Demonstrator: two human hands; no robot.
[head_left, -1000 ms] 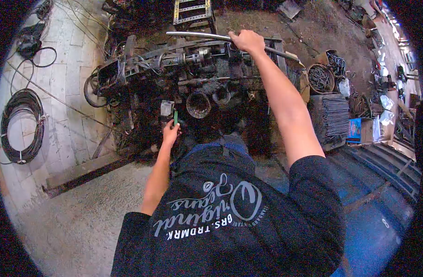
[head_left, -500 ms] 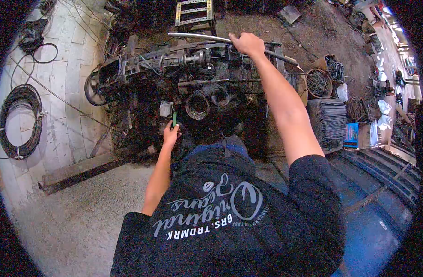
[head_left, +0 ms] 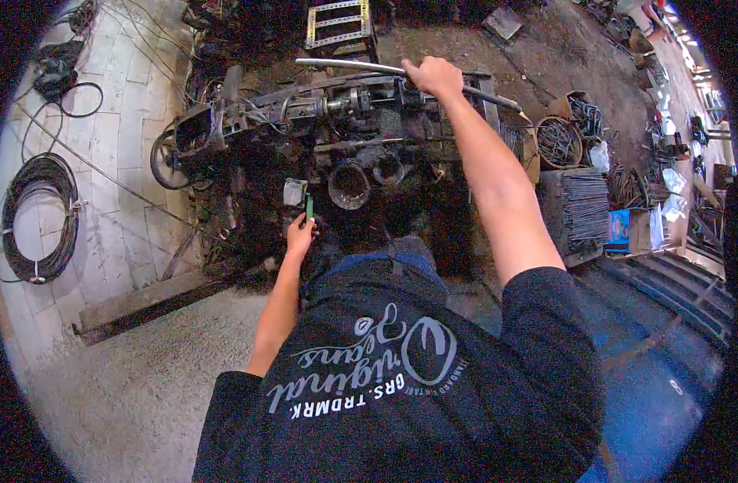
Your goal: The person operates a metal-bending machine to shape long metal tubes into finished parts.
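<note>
My left hand [head_left: 301, 233] is closed on a small green object [head_left: 309, 207], held upright beside a pale box-shaped part [head_left: 294, 191] at the machine's near side. Further up and right, my right hand [head_left: 436, 78] is wrapped round a long metal rod [head_left: 349, 64] that lies crosswise above the dark, greasy machine [head_left: 345, 105]. The rod's pale end points left; its darker part runs down to the right past my hand. Two round cups, one of them the larger metal cup [head_left: 349, 187], sit between my hands on the near side of the machine.
A coil of black cable [head_left: 39, 217] lies on the left floor. A perforated metal frame [head_left: 337, 26] stands behind the machine. At right are a round basket of metal pieces [head_left: 559, 142], a stack of dark rods [head_left: 585, 208], a blue box [head_left: 618, 229] and blue sheeting [head_left: 651, 402].
The view has shifted slightly. Both hands keep their holds, and the rod lies almost as before.
</note>
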